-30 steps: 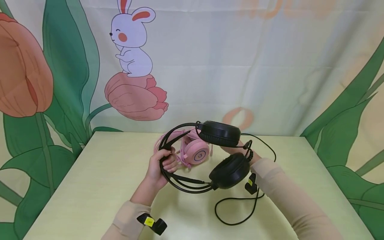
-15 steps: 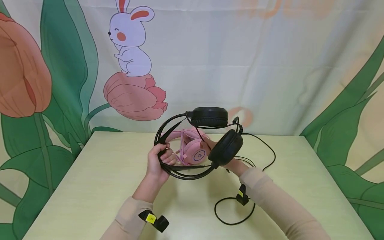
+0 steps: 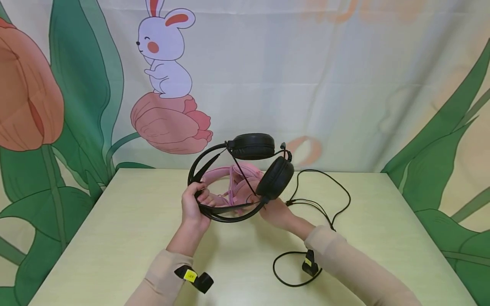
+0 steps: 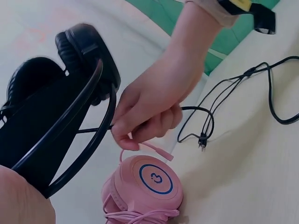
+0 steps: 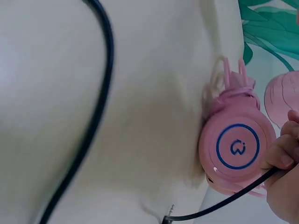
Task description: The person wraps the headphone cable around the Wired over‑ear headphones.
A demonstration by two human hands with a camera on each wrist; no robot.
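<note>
Black over-ear headphones (image 3: pixel 276 177) are held up above the table, ear cups to the right. My left hand (image 3: pixel 194 204) grips them by the headband, fingers curled round it. In the left wrist view my right hand (image 4: pixel 152 102) pinches the black headphone cable (image 4: pixel 191 108) just beside an ear cup. The head view shows that hand partly hidden behind the lower ear cup. Beneath and behind the black pair, pink headphones (image 4: pixel 156 179) lie on the table with their pink cord (image 4: pixel 140 215) wound round them. A metal plug (image 5: pixel 171 210) on the black cable shows in the right wrist view.
Loops of the black cable trail over the pale table (image 3: pixel 115 238) to the right, with one loop (image 3: pixel 276 272) near the right forearm. Behind the table's back edge hangs a printed curtain (image 3: pixel 344 85) with tulips and a rabbit.
The black headphones have risen and shifted left in my left hand. My right hand has moved left and down behind the lower ear cup, drawing part of the cable along.
</note>
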